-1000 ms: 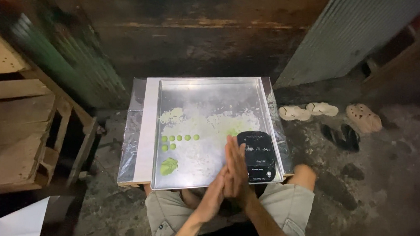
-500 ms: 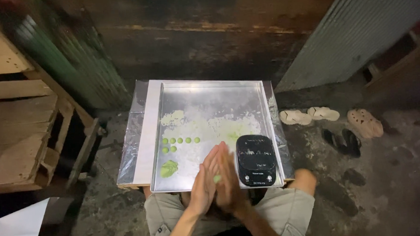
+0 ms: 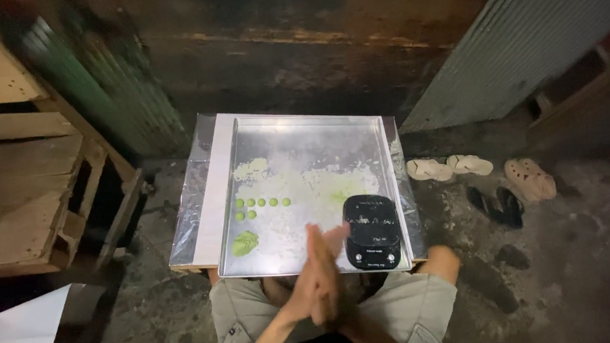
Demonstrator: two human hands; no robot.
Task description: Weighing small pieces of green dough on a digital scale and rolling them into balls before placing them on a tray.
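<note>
— What were your hands doing just then?

— My left hand (image 3: 309, 288) and right hand (image 3: 332, 249) were pressed flat, palm to palm, fingers straight and shut against each other, just over the tray's (image 3: 303, 123) near edge. I'd judge it a rolling step. Whether anything sat between the palms I cannot tell; they hid it.

— And the green stuff?

— Six small green balls (image 3: 262, 203) lay on the tray's left half in two short rows, four above two, round, even and apart from one another. A flattened green lump (image 3: 245, 243) sat in the tray's near-left corner. White flour (image 3: 306, 188) was dusted across the tray's middle.

— Anything else on the tray?

— A black scale (image 3: 371, 232) in the near-right corner, just beside my fingertips.

— What would a next move have asked of you?

— As I judge it, parting the palms gently so nothing got squashed, then reaching left across the tray towards the short row without brushing the scale.
</note>
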